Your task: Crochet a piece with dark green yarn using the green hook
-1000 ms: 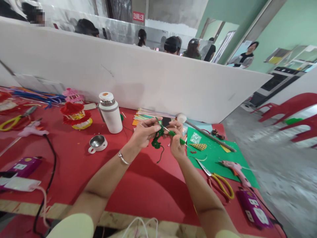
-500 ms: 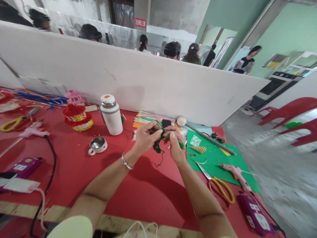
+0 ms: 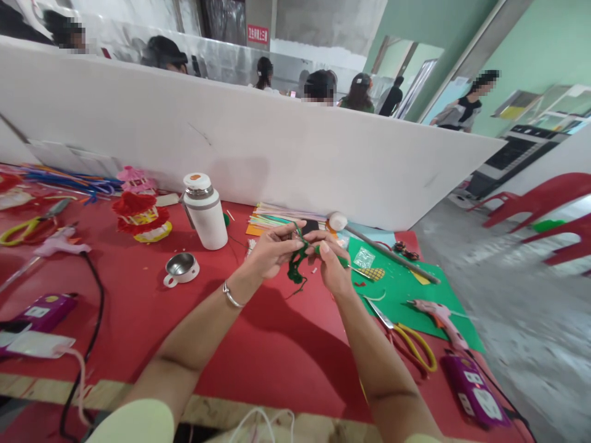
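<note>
Over the middle of the red table, my left hand pinches a small dark green crochet piece, its fingers closed on the upper part. A loose yarn tail hangs below the piece, and a strand rises near the left fingertips. Close beside it, my right hand is closed around a crochet hook with a green handle. A thin metal end sticks out of the handle to the right. The hook's working tip is hidden among the fingers and yarn. Behind the thermos sits a bit of green yarn ball.
A white thermos and its metal cup stand left of my hands. Scissors and a pink glue gun lie to the right, by a green sheet. A white partition borders the far side.
Both hands stay together at the crochet piece, with fingers slightly shifted. My right hand has turned the hook, so its metal rear end now shows at the right. The view has shifted slightly.
</note>
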{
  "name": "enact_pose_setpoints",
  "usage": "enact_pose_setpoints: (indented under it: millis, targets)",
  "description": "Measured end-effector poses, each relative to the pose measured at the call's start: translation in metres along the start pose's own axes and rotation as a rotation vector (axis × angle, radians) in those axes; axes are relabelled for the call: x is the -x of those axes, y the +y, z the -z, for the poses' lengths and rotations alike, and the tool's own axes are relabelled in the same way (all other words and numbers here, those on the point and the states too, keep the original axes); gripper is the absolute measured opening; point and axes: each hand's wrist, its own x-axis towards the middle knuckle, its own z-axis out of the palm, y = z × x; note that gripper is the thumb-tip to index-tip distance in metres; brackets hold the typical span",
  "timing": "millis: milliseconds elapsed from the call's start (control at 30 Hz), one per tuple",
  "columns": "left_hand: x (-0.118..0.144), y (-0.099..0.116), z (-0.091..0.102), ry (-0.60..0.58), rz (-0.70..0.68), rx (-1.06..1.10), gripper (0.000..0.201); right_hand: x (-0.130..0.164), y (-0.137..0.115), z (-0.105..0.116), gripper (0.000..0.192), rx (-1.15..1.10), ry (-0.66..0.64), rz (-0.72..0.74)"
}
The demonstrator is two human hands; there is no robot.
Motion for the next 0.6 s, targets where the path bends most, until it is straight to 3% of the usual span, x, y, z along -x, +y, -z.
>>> enact_pose_setpoints:
  millis: [133, 233, 333, 500, 600]
  targets:
    - [0.001, -0.011, -0.007, 0.140, -0.266, -0.124, 0.045, 0.005, -0.003, -0.012, 0.032, 0.141, 0.070, 0.060]
    - [0.003, -0.016, -0.014, 0.217, -0.325, -0.137, 0.036, 0.008, -0.001, -0.021, 0.030, 0.258, 0.138, 0.176]
    - [0.004, -0.011, -0.014, 0.193, -0.202, 0.010, 0.042, 0.011, 0.007, -0.024, 0.028, 0.359, 0.188, 0.312]
    - [0.003, 0.006, -0.003, 0.022, 0.087, 0.122, 0.046, 0.010, 0.017, -0.012, 0.036, 0.501, 0.105, 0.438]
    - [0.003, 0.010, 0.001, -0.001, 0.099, 0.115, 0.048, 0.007, 0.015, -0.002, 0.039, 0.488, 0.058, 0.438]
